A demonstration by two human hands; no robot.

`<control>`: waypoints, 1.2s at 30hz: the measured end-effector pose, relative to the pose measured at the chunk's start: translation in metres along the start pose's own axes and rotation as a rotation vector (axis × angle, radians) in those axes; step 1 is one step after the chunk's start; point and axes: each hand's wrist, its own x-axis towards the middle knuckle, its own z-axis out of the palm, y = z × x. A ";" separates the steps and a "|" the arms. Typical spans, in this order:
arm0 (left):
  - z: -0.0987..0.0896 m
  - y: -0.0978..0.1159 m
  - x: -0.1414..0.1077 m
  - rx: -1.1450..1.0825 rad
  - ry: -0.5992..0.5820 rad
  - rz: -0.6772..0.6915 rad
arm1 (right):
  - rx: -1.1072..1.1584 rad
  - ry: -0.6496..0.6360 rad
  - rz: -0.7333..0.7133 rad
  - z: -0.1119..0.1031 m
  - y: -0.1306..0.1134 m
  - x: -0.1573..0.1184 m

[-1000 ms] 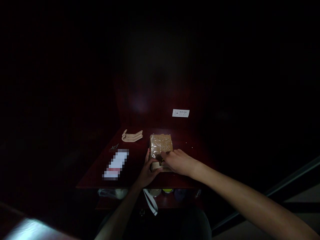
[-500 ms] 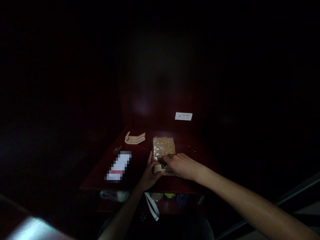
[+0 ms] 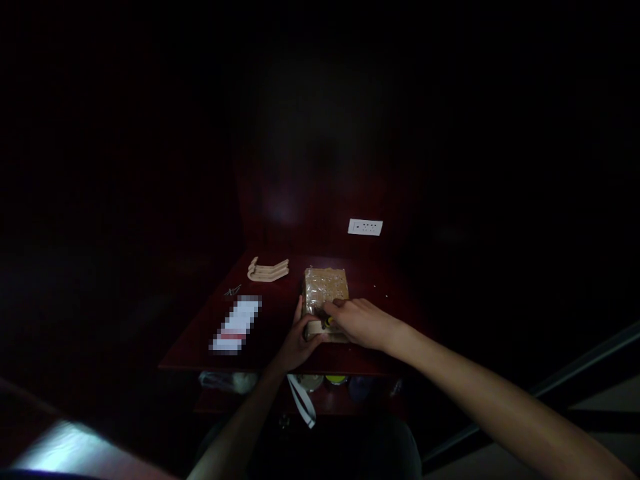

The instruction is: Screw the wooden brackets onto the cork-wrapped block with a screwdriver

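A cardboard package wrapped in clear tape (image 3: 327,283) lies on the dark red table. Across its near end is a pale beige strip (image 3: 314,327), pinched by my left hand (image 3: 296,347) with thumb and fingers around its left end. My right hand (image 3: 363,322) closes around what looks like a screwdriver with a yellow-and-black handle (image 3: 329,321). The tool's tip meets the strip or sits just over it; the fingers hide most of it. Pale beige curved hooks (image 3: 269,271) lie together at the back left. Several thin screws (image 3: 233,291) are scattered nearer to me.
A blurred white-and-red packet (image 3: 237,325) lies left of my hands. A white socket plate (image 3: 365,227) is on the back wall. Below the tabletop, a shelf (image 3: 325,403) holds round containers and a bag, with a white strap (image 3: 302,402) hanging down.
The whole view has shifted slightly, so things sit a little higher. My right hand has turned a little, and more of the yellow handle shows. My left hand keeps its hold.
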 end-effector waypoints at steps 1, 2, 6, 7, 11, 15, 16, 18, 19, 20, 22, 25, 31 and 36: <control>0.000 0.000 0.000 0.000 -0.003 0.001 | -0.006 -0.003 0.011 0.001 0.000 0.000; 0.000 0.000 0.000 0.000 -0.005 0.003 | -0.010 -0.006 0.023 0.001 0.000 0.001; 0.000 0.001 -0.001 -0.002 -0.003 0.014 | -0.007 -0.020 0.074 0.003 0.001 0.000; 0.000 0.000 -0.001 -0.006 -0.004 0.014 | -0.002 -0.020 0.075 0.002 0.002 0.000; 0.000 -0.001 -0.001 -0.028 -0.010 0.005 | 0.054 -0.006 0.012 0.000 0.006 -0.004; 0.001 -0.002 0.000 -0.014 0.007 -0.002 | 0.079 0.010 -0.021 -0.001 0.009 -0.004; 0.001 -0.002 -0.001 -0.014 0.009 0.000 | 0.079 0.010 -0.020 0.000 0.009 -0.003; 0.001 -0.003 -0.001 -0.019 0.009 0.007 | 0.072 0.017 -0.003 0.002 0.009 -0.001; 0.001 -0.003 -0.001 -0.021 0.012 0.010 | 0.064 0.020 0.009 0.003 0.008 0.000; 0.002 -0.004 -0.001 -0.022 0.014 0.011 | 0.055 0.023 0.025 0.003 0.008 0.001; 0.002 -0.005 -0.002 -0.025 0.018 0.013 | 0.037 0.025 0.057 0.004 0.007 0.002; 0.002 -0.005 -0.002 -0.028 0.007 0.016 | 0.059 0.025 0.028 0.003 0.007 0.001; 0.000 -0.002 -0.002 -0.032 -0.009 0.016 | 0.091 0.014 0.010 0.004 0.008 -0.001; -0.001 -0.001 -0.001 -0.032 -0.010 0.011 | 0.037 0.007 0.118 0.003 0.002 -0.002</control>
